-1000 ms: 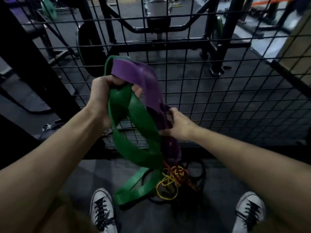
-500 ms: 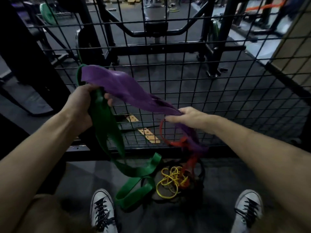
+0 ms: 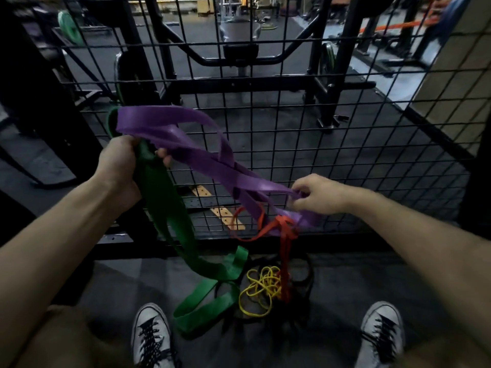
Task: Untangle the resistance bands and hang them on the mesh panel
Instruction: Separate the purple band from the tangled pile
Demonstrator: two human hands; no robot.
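— Head view: what have your fingers got?

— My left hand [image 3: 121, 166] is fisted round the wide green rubber band [image 3: 170, 219] and one end of the flat purple rubber band [image 3: 202, 160]. My right hand [image 3: 316, 193] pinches the purple one further right, near the black wire mesh panel [image 3: 318, 144].

— And the rest?

— The thin red band [image 3: 285, 235] is knotted round the purple; the yellow cord band [image 3: 261, 288] lies piled on the floor between my shoes.

— What's the risk?

— Pulling wider could cinch that red knot, I'd guess, or drag the pile up.
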